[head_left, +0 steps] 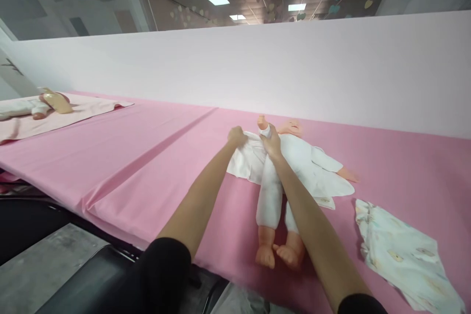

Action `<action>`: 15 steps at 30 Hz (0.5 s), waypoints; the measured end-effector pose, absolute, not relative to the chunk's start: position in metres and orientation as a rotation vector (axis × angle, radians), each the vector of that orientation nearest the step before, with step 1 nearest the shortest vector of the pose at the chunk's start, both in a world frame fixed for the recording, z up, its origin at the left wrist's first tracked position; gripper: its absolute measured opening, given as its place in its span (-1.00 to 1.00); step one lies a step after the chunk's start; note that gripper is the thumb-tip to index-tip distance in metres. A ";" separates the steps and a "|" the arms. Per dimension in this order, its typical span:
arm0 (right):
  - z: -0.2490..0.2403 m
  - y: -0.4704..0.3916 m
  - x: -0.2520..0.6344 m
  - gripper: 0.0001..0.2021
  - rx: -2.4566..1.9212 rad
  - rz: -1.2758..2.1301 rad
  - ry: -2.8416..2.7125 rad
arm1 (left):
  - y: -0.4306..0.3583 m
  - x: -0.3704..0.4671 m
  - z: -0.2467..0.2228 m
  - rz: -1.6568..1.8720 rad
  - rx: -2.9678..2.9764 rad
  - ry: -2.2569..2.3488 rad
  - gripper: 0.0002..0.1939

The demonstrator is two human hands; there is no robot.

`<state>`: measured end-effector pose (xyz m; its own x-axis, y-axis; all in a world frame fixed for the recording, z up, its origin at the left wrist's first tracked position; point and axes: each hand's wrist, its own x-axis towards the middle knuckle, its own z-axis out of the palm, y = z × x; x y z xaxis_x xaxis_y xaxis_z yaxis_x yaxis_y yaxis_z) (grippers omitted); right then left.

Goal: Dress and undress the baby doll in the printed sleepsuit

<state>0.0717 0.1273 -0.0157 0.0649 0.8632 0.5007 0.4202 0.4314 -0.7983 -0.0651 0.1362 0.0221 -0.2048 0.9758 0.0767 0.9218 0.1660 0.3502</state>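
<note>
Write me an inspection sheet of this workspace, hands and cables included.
Surface: pink cover, one long crease left of centre.
Things handled: doll lying over spread white cloth.
Clutter: patterned cloth at right; second doll and yellowish bottle far left.
Left hand: pinching the white cloth's edge.
Right hand: at the doll's raised arm; fingers partly hidden.
Cables: nothing seen.
Surroundings: white wall, glass above it, black chair lower left.

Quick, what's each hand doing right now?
Left hand: closed, holding the edge of the white cloth.
Right hand: closed on the doll's arm.
</note>
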 end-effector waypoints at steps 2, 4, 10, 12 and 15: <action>-0.015 0.119 0.066 -0.52 -1.230 0.350 -1.758 | 0.136 -0.075 0.045 0.482 1.908 2.207 -0.69; -0.015 0.111 0.060 -0.59 -1.337 0.238 -1.916 | 0.135 -0.076 0.066 0.502 1.971 2.155 -0.70; -0.011 0.097 0.047 -0.66 -1.580 0.116 -2.045 | 0.105 -0.044 0.097 0.247 2.246 2.215 -0.56; -0.012 0.097 0.044 -0.67 -1.621 0.128 -2.043 | 0.088 -0.030 0.095 0.072 2.400 2.225 -0.54; -0.015 0.102 0.040 -0.64 -1.625 0.156 -2.049 | 0.068 -0.014 0.081 -0.074 2.586 2.161 -0.70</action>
